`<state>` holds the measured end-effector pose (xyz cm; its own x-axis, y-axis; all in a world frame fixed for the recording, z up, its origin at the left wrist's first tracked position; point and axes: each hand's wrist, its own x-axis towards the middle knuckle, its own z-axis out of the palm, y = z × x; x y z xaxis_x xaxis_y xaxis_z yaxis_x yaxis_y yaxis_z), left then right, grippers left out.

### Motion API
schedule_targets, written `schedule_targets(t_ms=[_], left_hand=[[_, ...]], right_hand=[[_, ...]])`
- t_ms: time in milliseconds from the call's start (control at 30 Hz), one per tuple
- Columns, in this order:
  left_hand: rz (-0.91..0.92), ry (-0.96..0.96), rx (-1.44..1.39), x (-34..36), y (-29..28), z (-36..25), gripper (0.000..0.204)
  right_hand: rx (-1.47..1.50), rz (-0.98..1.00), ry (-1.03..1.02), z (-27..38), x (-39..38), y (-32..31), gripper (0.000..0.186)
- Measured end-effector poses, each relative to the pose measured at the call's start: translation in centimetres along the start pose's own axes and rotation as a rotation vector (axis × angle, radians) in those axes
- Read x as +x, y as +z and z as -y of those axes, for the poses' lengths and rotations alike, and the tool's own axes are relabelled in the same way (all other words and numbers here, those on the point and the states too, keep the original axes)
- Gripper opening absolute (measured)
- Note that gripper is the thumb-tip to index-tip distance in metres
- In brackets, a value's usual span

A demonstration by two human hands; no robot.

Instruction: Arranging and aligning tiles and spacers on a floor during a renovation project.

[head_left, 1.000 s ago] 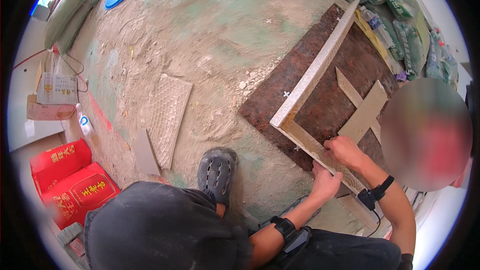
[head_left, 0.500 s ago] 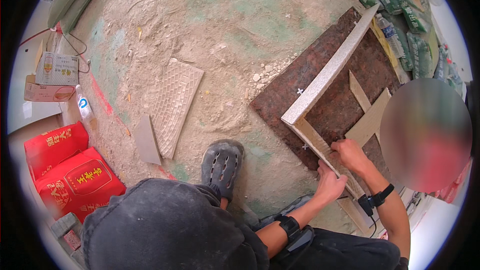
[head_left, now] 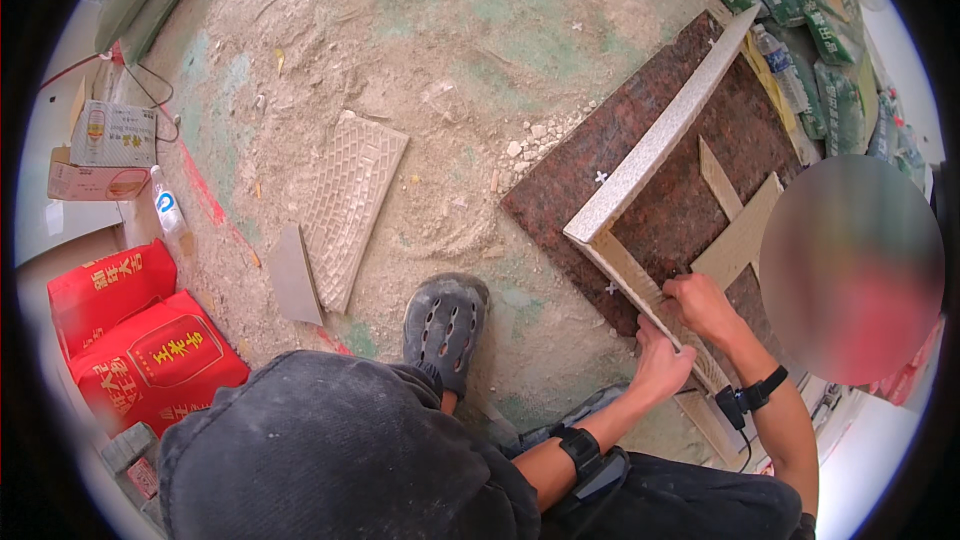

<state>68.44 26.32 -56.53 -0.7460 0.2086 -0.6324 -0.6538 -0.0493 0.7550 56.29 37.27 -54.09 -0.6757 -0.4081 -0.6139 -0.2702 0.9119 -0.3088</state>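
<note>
A narrow tile strip stands on edge on a reddish-brown stone slab, its ribbed face turned inward. My left hand grips the strip's top edge from the near side, fingers closed over it. Against the inner face, my right hand is closed with curled fingers on the same strip; its fingertips are partly hidden. At its far end the strip meets a long speckled strip, also on edge, forming a corner. Inside the corner lie beige tile pieces. White cross spacers lie on the slab.
Green bags and a plastic bottle line the slab's far right. On the dusty floor lie a ribbed tile piece and a grey offcut. Red bags and cardboard boxes are at left. My shoe stands near the slab.
</note>
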Motion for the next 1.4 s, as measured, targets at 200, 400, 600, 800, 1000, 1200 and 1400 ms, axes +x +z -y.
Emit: schedule_targets(t_ms=[200,400,600,800,1000,1200,1400], left_hand=[[0.010,-0.029,-0.033,-0.13,-0.40,-0.66,0.086],[0.020,-0.042,-0.056,-0.26,-0.56,-1.09,0.087],[0.024,-0.006,0.009,-0.06,-0.57,-0.89,0.086],[0.026,-0.026,-0.004,-0.10,-0.61,-1.06,0.085],[0.012,-0.023,-0.006,-0.19,-0.52,-1.13,0.085],[0.028,0.020,0.066,0.01,-0.60,-0.66,0.089],[0.033,0.042,0.068,0.01,-0.44,-0.29,0.089]], right_hand=[[-0.005,-0.001,0.003,0.03,0.05,0.07,0.019],[0.004,-0.010,-0.002,0.16,-0.07,-0.18,0.018],[0.006,-0.014,0.007,0.41,-0.09,-0.25,0.021],[0.012,-0.018,0.011,0.28,-0.22,-0.26,0.021],[0.029,-0.021,0.023,0.37,-0.33,-0.33,0.020],[0.022,-0.031,0.011,0.55,-0.32,-0.42,0.019],[0.031,-0.036,0.018,0.29,-0.58,-0.24,0.021]])
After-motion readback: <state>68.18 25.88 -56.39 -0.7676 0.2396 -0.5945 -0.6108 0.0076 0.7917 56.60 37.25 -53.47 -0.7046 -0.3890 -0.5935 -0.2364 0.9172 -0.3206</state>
